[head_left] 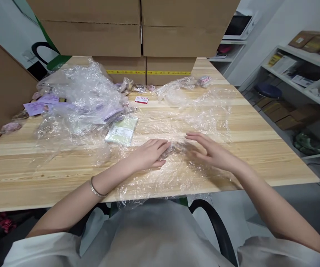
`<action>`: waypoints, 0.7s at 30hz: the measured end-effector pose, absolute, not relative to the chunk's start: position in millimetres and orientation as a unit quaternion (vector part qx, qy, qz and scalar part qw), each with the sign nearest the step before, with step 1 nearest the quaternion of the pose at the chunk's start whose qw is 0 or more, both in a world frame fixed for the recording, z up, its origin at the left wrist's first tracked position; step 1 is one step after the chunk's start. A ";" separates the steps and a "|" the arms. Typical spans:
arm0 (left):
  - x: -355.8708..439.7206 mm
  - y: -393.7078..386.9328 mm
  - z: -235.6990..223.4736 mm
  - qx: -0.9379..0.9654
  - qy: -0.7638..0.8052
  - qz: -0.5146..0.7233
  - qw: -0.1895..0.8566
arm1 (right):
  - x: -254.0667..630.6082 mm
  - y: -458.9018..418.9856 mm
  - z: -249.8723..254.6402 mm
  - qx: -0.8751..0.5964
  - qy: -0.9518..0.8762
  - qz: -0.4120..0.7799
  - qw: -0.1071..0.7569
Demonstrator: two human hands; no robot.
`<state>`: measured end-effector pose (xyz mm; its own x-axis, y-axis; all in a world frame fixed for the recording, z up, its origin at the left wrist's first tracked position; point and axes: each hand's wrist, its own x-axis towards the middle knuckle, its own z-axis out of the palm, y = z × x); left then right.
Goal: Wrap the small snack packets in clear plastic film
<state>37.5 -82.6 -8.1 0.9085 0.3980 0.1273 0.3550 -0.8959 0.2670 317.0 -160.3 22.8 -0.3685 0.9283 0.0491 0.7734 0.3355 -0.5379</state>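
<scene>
Clear plastic film (168, 178) lies spread and wrinkled on the wooden table in front of me, its near part hanging over the edge. My left hand (151, 154) rests on the film with fingers apart, beside a small bunched, film-covered item (173, 148) whose kind I cannot make out. On the item's other side is my right hand (208, 150), fingers spread and curved, with nothing visible in its grasp. A pale green packet with a white label (121, 131) lies just beyond my left hand. Farther back sits a small red and white box (141, 99).
A big heap of crumpled clear film (84, 92) with purple cards (37, 107) covers the table's left side. Large cardboard boxes (98, 37) stand along the back. A small wrapped pack (204, 81) lies at the back right. Shelves (301, 79) stand to the right.
</scene>
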 end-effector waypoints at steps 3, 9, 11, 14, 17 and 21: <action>42.2 -73.5 -10.1 0.966 0.194 0.097 0.138 | 358.5 -183.5 26.0 -0.597 -0.777 0.131 0.151; 23.7 -65.0 14.9 0.960 0.195 0.112 0.167 | 411.8 -214.5 -0.3 -0.664 -0.737 0.108 0.064; 0.6 -65.8 26.2 0.950 0.243 0.099 0.171 | 411.4 -217.6 -5.0 -0.647 -0.740 0.162 0.092; -45.8 -67.5 37.1 0.927 0.297 0.010 0.227 | 403.1 -217.0 -7.4 -0.589 -0.772 0.180 0.157; -86.9 -74.2 40.6 0.895 0.315 -0.062 0.311 | 394.8 -213.7 -10.3 -0.552 -0.793 0.157 0.202; -106.8 -94.4 37.0 0.912 0.276 -0.070 0.297 | 384.2 -207.6 -13.6 -0.561 -0.774 0.156 0.249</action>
<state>-106.8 -94.4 37.0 0.8380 0.4615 -0.2910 0.5444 -0.6715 0.5028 384.2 -207.6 -13.6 -0.2469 0.9459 0.2106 0.7900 0.3224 -0.5215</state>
